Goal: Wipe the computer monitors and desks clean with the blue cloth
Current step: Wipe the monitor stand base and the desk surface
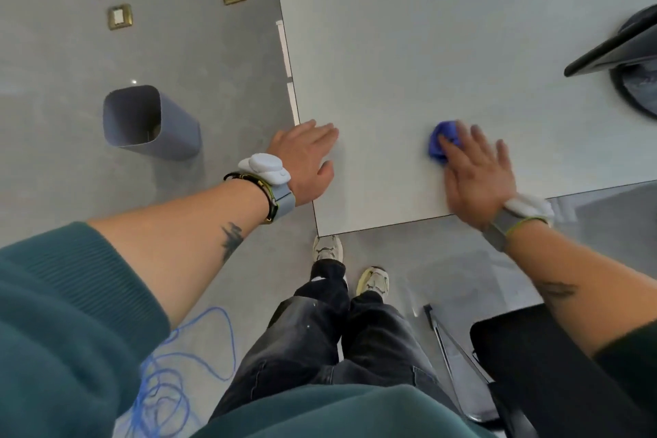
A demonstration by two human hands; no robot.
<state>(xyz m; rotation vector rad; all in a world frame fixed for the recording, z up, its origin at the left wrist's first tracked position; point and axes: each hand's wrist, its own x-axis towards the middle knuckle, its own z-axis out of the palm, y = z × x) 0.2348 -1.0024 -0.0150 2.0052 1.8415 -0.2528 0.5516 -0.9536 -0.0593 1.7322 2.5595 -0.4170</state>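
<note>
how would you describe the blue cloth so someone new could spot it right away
Start at the big white desk and go toward its near edge, where the right hand presses flat. The blue cloth is bunched under those fingers. It is the only bright blue thing on the desk; the other blue item, a cable, lies on the floor.
</note>
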